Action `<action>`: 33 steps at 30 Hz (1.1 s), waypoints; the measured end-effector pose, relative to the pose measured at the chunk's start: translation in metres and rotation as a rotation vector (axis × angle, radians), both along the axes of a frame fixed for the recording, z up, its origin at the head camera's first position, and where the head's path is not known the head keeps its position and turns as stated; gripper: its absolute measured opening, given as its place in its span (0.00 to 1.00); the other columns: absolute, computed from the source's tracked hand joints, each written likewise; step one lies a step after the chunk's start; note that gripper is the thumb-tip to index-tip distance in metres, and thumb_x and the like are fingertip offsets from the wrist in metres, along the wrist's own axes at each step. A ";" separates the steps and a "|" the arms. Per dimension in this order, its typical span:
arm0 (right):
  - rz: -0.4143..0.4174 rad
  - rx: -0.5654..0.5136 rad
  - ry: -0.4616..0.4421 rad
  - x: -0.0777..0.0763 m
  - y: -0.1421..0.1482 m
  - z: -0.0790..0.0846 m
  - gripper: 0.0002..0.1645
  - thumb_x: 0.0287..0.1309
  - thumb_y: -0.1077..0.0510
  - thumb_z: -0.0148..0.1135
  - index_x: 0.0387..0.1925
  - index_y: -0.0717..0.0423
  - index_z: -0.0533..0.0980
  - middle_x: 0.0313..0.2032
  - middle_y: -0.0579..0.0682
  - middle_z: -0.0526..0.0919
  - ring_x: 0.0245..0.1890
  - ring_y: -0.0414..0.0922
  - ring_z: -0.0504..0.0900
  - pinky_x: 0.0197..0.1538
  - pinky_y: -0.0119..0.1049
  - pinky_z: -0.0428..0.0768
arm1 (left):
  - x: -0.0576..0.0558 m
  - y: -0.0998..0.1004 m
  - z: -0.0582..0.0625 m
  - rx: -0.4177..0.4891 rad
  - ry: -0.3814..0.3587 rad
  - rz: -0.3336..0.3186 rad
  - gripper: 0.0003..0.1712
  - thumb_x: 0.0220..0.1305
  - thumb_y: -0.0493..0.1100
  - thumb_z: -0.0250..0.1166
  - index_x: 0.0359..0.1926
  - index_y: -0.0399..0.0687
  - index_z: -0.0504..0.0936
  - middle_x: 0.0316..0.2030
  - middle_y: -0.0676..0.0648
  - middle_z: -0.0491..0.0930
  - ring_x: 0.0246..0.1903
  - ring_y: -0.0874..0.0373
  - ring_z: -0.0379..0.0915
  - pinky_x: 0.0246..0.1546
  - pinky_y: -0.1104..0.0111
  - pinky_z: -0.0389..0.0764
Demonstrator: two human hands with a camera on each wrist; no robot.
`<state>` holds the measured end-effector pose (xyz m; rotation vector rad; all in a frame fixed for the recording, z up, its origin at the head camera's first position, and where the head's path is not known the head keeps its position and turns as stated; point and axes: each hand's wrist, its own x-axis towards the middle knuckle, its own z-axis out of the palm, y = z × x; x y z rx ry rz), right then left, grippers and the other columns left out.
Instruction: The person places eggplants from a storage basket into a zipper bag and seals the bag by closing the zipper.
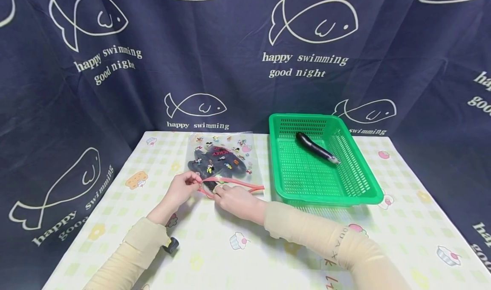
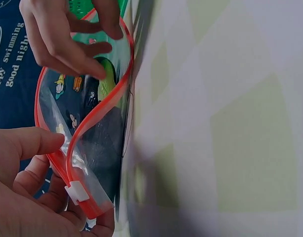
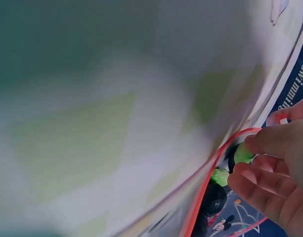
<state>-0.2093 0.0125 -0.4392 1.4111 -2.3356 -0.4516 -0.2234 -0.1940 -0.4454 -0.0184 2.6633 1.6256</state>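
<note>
A clear zip bag (image 1: 248, 175) with cartoon prints and a red zip edge lies on the table, its mouth parted. Inside are dark eggplants (image 1: 234, 164); two green stem ends (image 3: 220, 176) show in the right wrist view. My left hand (image 1: 182, 191) pinches the left end of the mouth, close to the white slider (image 2: 77, 192). At the opening is my right hand (image 1: 238, 202), its fingers loosely bent and parted over a green stem (image 2: 108, 81). Nothing shows gripped between those fingers.
A green plastic basket (image 1: 281, 177) stands to the bag's right with one eggplant (image 1: 316, 148) in it. Behind the table (image 1: 211, 247) hangs a dark blue curtain (image 1: 238, 47) with fish prints. A small black object (image 1: 171, 245) is beside the left sleeve.
</note>
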 end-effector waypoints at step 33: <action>0.058 0.082 0.045 0.010 0.060 0.059 0.09 0.54 0.59 0.61 0.39 0.49 0.77 0.40 0.43 0.80 0.34 0.39 0.75 0.30 0.29 0.70 | 0.001 0.001 0.000 -0.006 -0.009 0.005 0.08 0.51 0.28 0.61 0.34 0.37 0.80 0.28 0.45 0.79 0.28 0.58 0.71 0.30 0.70 0.72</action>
